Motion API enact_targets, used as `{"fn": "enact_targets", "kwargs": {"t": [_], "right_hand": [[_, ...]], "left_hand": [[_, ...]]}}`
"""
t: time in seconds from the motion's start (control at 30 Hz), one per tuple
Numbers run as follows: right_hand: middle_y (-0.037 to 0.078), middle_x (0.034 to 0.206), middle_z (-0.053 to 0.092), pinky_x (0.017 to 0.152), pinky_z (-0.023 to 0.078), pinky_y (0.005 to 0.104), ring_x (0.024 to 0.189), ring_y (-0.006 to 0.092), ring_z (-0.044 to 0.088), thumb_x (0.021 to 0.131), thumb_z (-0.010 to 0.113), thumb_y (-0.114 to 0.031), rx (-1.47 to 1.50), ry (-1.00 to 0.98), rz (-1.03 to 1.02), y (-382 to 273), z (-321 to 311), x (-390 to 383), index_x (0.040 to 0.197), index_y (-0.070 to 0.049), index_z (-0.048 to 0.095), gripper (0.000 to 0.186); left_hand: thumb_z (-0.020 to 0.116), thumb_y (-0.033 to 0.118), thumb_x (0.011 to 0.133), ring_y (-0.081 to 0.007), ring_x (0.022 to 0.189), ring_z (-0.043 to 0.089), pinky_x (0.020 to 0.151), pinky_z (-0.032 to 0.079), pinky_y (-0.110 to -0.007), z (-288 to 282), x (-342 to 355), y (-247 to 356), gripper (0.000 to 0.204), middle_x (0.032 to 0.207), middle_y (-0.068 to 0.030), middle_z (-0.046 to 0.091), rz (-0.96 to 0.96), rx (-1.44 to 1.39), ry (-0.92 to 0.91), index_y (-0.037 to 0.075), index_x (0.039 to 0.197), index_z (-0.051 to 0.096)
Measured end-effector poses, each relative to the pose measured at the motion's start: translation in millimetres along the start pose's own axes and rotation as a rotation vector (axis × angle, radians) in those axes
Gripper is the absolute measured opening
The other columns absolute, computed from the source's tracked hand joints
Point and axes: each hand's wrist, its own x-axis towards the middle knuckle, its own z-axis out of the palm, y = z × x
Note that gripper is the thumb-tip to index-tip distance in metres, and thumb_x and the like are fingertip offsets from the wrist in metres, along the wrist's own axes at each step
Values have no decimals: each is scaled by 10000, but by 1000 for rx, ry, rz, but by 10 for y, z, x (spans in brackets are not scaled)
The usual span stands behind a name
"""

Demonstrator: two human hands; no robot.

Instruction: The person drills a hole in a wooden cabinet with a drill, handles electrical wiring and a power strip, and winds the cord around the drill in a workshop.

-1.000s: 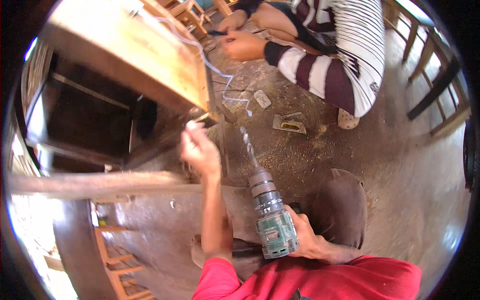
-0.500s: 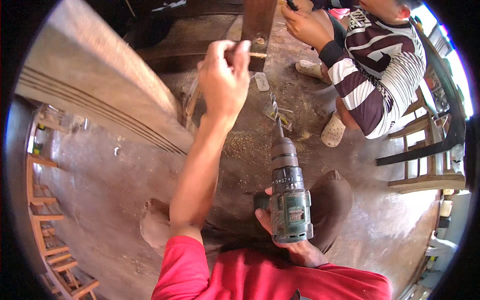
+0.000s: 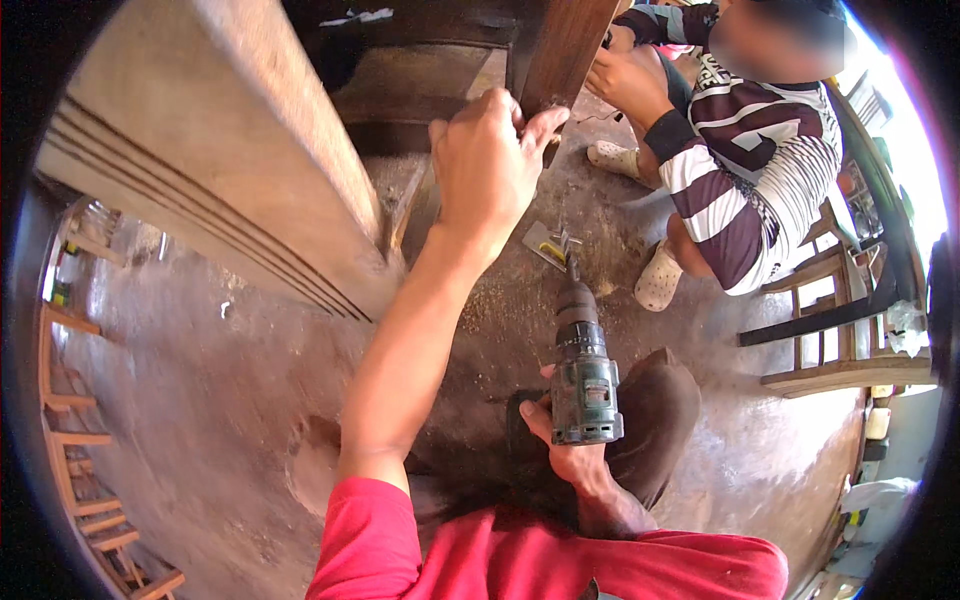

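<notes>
My left hand [image 3: 487, 175] is raised, its fingers and thumb closed round the lower end of a dark wooden post [image 3: 568, 55]. The hand hides much of that end. Low in the middle, my right hand [image 3: 577, 460] grips a green and black cordless drill [image 3: 586, 385] by its handle. A spiral drill bit [image 3: 569, 255] sticks out of the chuck, pointing away from me and apart from the post.
A large pale wooden beam [image 3: 215, 165] with dark grooves rises at the left. Beyond the bit lies a flat packet [image 3: 543, 245] with yellow on it, amid sawdust. A crouching person [image 3: 735, 160] in a striped shirt is at the right, near a wooden chair [image 3: 840, 330]. More wooden frames [image 3: 85, 440] line the left.
My left hand has moved right and closed on the post's end. The drill has shifted slightly farther away, its bit lower in view. The post and beam appear shifted right.
</notes>
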Motion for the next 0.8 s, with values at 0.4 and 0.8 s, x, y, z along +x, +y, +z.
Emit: {"fn": "enact_targets", "kwargs": {"t": [0.4, 0.8], "right_hand": [[119, 832, 650, 661, 516, 401, 720, 273, 656, 798, 704, -86, 128, -203, 76, -1183, -648, -420, 1136, -35, 573, 366], [121, 1139, 644, 852, 521, 351, 960, 246, 652, 900, 707, -350, 461, -142, -69, -4059, -1890, -2190, 1348, -21, 511, 590]], "left_hand": [[707, 321, 945, -81, 648, 490, 608, 428, -265, -1342, -684, 824, 320, 716, 10, 604, -825, -133, -674, 37, 836, 608], [541, 661, 914, -306, 1014, 626, 1012, 434, -458, -2418, 1441, 4185, 770, 1075, -167, 654, -1547, -1471, -1002, 62, 1388, 440]]}}
